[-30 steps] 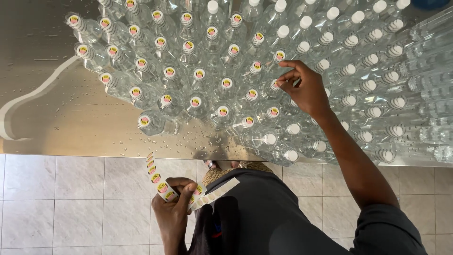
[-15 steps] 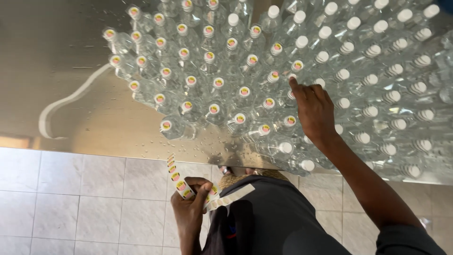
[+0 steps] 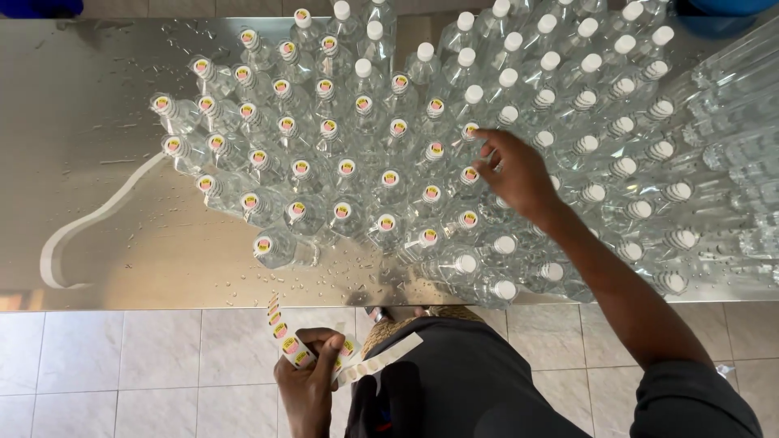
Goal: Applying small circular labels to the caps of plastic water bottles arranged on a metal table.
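Many clear plastic bottles (image 3: 389, 154) stand packed together on a steel table (image 3: 105, 235). The ones on the left carry round yellow-and-red stickers on their white caps; those on the right have plain white caps (image 3: 505, 244). My right hand (image 3: 516, 172) hovers over the bottles at the border between the two groups, fingers loosely bent, thumb and forefinger near a stickered cap (image 3: 470, 173). My left hand (image 3: 308, 375) is down below the table edge, closed on a strip of stickers (image 3: 286, 339) whose peeled backing (image 3: 381, 357) trails to the right.
Water drops speckle the steel table near its front edge. A pale curved mark (image 3: 89, 227) runs across its left part. More bottles lie on their sides at the far right (image 3: 730, 122). Beige floor tiles (image 3: 138, 365) show below the table.
My right hand has drawn back slightly from a cap and now hovers with fingers loosened. The left hand has kept hold of the sticker strip. The camera has shifted.
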